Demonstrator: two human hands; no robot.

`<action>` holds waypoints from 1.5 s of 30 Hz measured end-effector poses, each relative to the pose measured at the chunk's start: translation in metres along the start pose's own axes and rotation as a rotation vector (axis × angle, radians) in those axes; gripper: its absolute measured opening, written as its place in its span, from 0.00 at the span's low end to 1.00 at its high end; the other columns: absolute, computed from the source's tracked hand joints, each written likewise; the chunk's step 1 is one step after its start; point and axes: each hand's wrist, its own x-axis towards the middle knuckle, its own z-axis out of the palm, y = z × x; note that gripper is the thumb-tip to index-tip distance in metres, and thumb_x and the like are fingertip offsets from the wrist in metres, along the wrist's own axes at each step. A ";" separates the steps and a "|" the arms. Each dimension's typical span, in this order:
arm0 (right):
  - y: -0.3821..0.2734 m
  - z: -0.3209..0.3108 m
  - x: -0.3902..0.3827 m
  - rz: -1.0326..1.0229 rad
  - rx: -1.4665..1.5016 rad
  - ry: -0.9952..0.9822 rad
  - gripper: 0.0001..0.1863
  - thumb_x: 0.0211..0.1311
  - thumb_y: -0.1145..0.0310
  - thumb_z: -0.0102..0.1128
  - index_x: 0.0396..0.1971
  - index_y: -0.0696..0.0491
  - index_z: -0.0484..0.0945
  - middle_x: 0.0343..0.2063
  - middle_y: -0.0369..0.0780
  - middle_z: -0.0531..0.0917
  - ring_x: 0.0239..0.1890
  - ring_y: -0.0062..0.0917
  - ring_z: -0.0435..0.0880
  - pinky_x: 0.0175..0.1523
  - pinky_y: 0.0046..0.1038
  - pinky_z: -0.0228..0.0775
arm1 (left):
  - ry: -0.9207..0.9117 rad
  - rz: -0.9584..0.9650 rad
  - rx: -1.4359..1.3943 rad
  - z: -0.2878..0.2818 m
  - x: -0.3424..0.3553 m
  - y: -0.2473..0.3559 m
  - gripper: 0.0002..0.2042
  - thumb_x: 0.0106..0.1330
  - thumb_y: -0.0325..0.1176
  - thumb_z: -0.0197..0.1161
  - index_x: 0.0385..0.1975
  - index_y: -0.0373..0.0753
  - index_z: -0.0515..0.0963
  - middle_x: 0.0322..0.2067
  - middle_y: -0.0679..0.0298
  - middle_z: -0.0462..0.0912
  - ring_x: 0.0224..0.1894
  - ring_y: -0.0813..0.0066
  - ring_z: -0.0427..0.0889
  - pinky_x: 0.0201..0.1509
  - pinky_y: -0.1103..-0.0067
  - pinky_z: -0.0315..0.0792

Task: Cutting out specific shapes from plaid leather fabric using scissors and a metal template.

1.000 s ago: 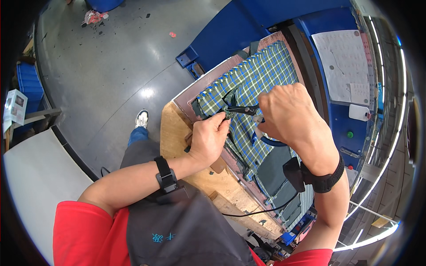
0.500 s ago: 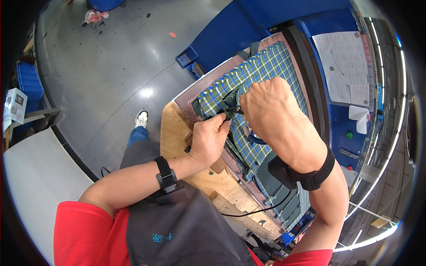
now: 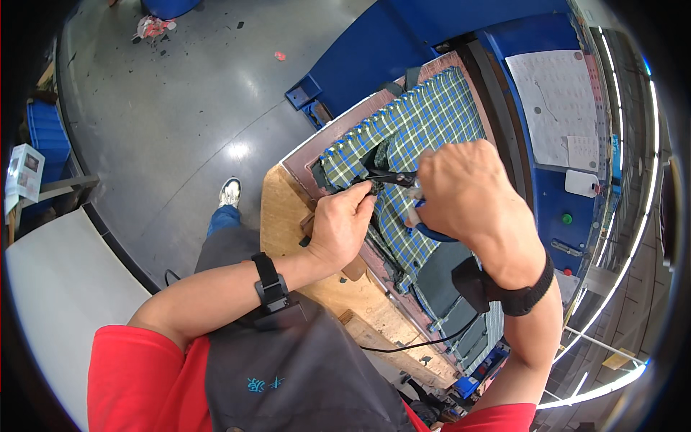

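At the far left, a blue bin [image 3: 49,133] is partly covered by a propped picture sheet [image 3: 26,173], and a white table [image 3: 68,302] is positioned below them. On the grey floor [image 3: 187,108], pink scraps [image 3: 152,27] are scattered near the upper edge. A light-coloured shoe [image 3: 230,192] is placed on the floor beside the wooden bench [image 3: 279,216]. A black strap [image 3: 271,283] is fastened behind the left hand [image 3: 340,225]. This hand is positioned at the edge of the bench; a dark strip of cloth [image 3: 377,189] is pinched between its thumb and forefinger. The plaid cloth [image 3: 432,122], patterned in green, blue and white, is laid on a reddish-brown board [image 3: 302,171] supported by the bench. The scissors [image 3: 394,178] are held above the plaid cloth, with the black blades pointed left toward the pinched strip; whether the strip is touched by the blades cannot be told. The blue handles are gripped in the right hand [image 3: 468,191], its fingers being curled and largely hidden. A black band [image 3: 529,295] is worn behind it, and a black cable [image 3: 410,348] is led off below. At the right, a paper sheet [image 3: 551,108] is fixed to a blue panel [image 3: 553,234].
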 end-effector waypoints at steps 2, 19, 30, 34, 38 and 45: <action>0.011 -0.004 -0.010 0.060 0.052 -0.033 0.17 0.48 0.55 0.74 0.22 0.54 0.82 0.19 0.41 0.83 0.27 0.35 0.87 0.34 0.34 0.74 | -0.053 -0.050 0.102 -0.001 0.003 0.013 0.15 0.71 0.29 0.64 0.53 0.27 0.80 0.24 0.58 0.84 0.22 0.82 0.78 0.26 0.77 0.75; 0.032 0.015 -0.080 0.485 0.306 -0.114 0.30 0.47 0.45 0.78 0.22 0.61 0.80 0.17 0.51 0.82 0.26 0.45 0.87 0.33 0.41 0.77 | -0.135 -0.548 -0.023 0.013 0.076 0.055 0.35 0.67 0.34 0.69 0.67 0.18 0.63 0.60 0.38 0.75 0.64 0.56 0.75 0.69 0.68 0.67; 0.034 0.020 -0.061 0.586 0.292 -0.089 0.28 0.48 0.45 0.77 0.23 0.59 0.82 0.19 0.51 0.84 0.27 0.44 0.88 0.35 0.40 0.78 | -0.337 -0.302 0.322 0.004 0.089 0.041 0.25 0.69 0.30 0.64 0.63 0.25 0.72 0.40 0.49 0.87 0.40 0.69 0.85 0.47 0.72 0.76; 0.034 0.016 -0.033 0.532 0.282 -0.095 0.27 0.48 0.45 0.76 0.25 0.58 0.84 0.21 0.48 0.85 0.30 0.41 0.89 0.37 0.38 0.80 | -0.376 -0.315 0.297 -0.001 0.093 0.029 0.24 0.70 0.30 0.63 0.62 0.24 0.73 0.30 0.55 0.86 0.30 0.76 0.81 0.38 0.74 0.75; 0.032 0.016 -0.004 0.437 0.195 -0.149 0.22 0.50 0.48 0.75 0.26 0.55 0.86 0.24 0.44 0.88 0.32 0.36 0.91 0.38 0.35 0.81 | -0.392 -0.210 0.236 -0.006 0.088 0.035 0.21 0.70 0.31 0.62 0.59 0.23 0.75 0.20 0.59 0.79 0.23 0.82 0.74 0.30 0.75 0.70; 0.032 -0.005 0.036 0.316 0.039 -0.342 0.13 0.52 0.54 0.72 0.27 0.48 0.88 0.26 0.38 0.89 0.35 0.30 0.91 0.38 0.30 0.78 | -0.402 -0.255 0.212 -0.006 0.089 0.034 0.14 0.71 0.29 0.61 0.50 0.27 0.80 0.18 0.54 0.78 0.20 0.78 0.74 0.29 0.71 0.70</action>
